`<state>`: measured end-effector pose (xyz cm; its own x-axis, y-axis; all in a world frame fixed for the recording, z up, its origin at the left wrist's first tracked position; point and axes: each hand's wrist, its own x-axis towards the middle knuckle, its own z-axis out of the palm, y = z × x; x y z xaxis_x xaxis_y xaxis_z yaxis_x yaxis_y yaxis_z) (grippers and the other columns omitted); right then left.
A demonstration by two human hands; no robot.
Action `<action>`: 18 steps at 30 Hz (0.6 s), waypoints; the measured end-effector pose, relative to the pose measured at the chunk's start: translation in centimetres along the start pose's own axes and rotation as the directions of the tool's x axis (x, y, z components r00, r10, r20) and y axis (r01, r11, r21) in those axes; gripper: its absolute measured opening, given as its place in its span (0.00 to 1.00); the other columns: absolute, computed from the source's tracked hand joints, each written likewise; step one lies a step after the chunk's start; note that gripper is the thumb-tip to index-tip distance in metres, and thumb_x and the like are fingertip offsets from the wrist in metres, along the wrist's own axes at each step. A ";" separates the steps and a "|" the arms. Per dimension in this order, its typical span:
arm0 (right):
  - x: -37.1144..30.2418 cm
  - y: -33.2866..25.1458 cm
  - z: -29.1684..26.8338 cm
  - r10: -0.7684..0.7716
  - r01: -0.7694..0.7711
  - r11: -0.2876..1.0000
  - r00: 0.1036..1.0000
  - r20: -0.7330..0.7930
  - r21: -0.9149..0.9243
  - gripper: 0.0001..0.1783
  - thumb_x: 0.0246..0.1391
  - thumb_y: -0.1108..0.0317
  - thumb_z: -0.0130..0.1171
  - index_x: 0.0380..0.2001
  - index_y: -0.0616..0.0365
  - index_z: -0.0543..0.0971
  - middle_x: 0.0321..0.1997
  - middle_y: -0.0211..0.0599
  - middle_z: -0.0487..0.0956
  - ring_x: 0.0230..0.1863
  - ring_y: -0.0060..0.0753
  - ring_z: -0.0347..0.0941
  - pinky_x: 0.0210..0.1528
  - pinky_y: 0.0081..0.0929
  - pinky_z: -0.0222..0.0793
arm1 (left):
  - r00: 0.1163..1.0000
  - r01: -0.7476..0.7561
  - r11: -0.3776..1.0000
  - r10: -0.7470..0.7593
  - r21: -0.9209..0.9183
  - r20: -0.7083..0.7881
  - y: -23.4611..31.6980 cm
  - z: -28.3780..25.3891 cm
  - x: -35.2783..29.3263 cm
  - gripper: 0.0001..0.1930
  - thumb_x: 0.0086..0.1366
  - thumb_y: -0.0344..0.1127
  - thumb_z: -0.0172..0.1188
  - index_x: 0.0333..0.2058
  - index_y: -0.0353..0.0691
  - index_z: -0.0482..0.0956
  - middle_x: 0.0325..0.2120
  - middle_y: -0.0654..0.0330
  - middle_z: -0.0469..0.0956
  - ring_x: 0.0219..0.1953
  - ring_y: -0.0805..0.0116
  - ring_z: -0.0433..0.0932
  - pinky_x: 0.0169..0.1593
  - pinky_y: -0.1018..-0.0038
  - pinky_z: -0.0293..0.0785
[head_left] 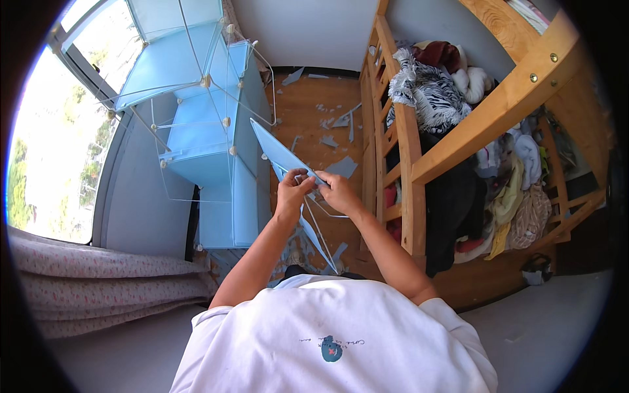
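White shirt nearest; my right hand pinches a blue panel extending forward, left hand curled alongside, hold unclear.

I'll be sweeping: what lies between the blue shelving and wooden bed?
In the head view: wooden floor with pale scraps; above it, the right hand grips a blue panel, left hand against it.

Markings observed: one printed line of lettering, on a garment.
Small, thin, dark script stands on the white T-shirt worn by the person, low in the view. The lettering runs in a row across the cloth, to both sides of a rounded dark-green printed figure that bears a small red mark; part of it is too small to make out.
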<state>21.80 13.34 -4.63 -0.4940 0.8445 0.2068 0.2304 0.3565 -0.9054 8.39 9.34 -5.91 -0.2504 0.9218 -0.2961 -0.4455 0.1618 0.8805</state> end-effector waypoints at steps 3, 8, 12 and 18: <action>0.2 0.1 -0.2 0.118 -0.134 0.985 0.983 0.137 0.111 0.18 0.52 0.76 0.49 0.47 0.68 0.71 0.38 0.38 0.77 0.32 0.24 0.73 0.37 0.22 0.69 | 1.000 -0.002 1.000 0.002 -0.006 0.001 -0.4 -0.4 0.1 0.09 0.57 0.27 0.59 0.37 0.37 0.72 0.24 0.64 0.74 0.26 0.77 0.72 0.30 0.81 0.68; 0.1 -1.3 -0.8 0.221 -0.266 0.948 0.945 0.241 0.173 0.20 0.54 0.77 0.49 0.51 0.66 0.68 0.36 0.33 0.75 0.34 0.18 0.71 0.37 0.19 0.69 | 0.994 -0.097 0.995 0.098 0.034 -0.049 0.5 -0.2 0.4 0.01 0.57 0.25 0.57 0.28 0.35 0.75 0.22 0.64 0.74 0.22 0.78 0.69 0.26 0.82 0.64; -0.3 -1.3 -1.2 0.212 -0.282 0.897 0.950 0.228 0.340 0.21 0.54 0.73 0.52 0.52 0.67 0.68 0.38 0.34 0.76 0.35 0.20 0.71 0.38 0.20 0.69 | 0.992 -0.077 0.997 0.078 0.018 -0.098 1.2 0.2 1.1 0.02 0.58 0.27 0.56 0.28 0.35 0.74 0.22 0.64 0.74 0.22 0.77 0.71 0.25 0.80 0.66; -3.0 -3.9 -3.3 0.437 -0.533 0.825 0.812 0.387 0.188 0.16 0.54 0.67 0.54 0.41 0.70 0.75 0.32 0.36 0.78 0.31 0.21 0.73 0.36 0.20 0.69 | 0.974 -0.077 0.989 0.101 0.123 -0.204 1.5 -1.1 2.5 0.03 0.58 0.28 0.56 0.27 0.35 0.72 0.21 0.64 0.73 0.22 0.77 0.71 0.25 0.80 0.66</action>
<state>25.15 10.76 -0.44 -0.6248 0.6869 -0.3713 0.2963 -0.2314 -0.9266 6.14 11.51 -5.73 -0.4642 0.8420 -0.2747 -0.3158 0.1324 0.9395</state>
